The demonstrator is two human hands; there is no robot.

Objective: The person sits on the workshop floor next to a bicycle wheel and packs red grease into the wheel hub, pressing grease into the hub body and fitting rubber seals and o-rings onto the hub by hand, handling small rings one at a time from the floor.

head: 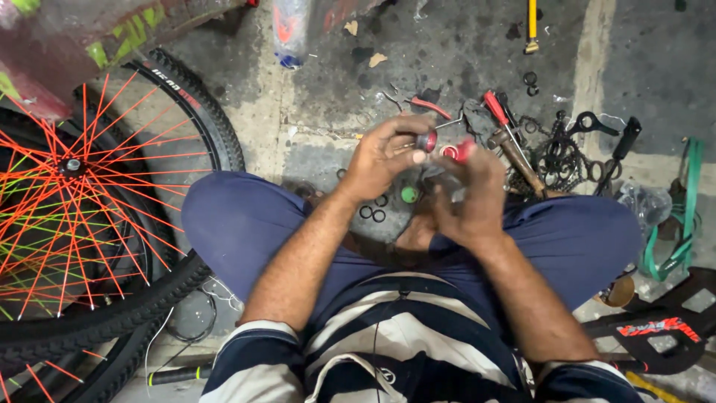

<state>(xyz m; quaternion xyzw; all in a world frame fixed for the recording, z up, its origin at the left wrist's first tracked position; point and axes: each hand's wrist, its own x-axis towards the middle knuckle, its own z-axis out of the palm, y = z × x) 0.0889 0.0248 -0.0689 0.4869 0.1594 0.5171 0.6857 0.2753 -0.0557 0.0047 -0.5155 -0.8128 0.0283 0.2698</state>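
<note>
I sit cross-legged on a concrete floor with both hands raised in front of my knees. My left hand [384, 155] pinches a small round red part [426, 140] between thumb and fingers. My right hand [471, 195] grips a small metal assembly with a red piece [460, 151] at its top. The two parts are close together, almost touching. A small green round part [409, 195] shows just below, between my hands. Motion blur hides the finer shape of the parts.
Bicycle wheels with orange spokes [74, 216] and black tyres lean at my left. Scattered ahead are a red-handled screwdriver [495, 108], a wooden-handled hammer [522, 166], a chain [561, 160], pliers [429, 106], black rings [373, 213] and a yellow tool [532, 26]. Green strap [682, 224] lies right.
</note>
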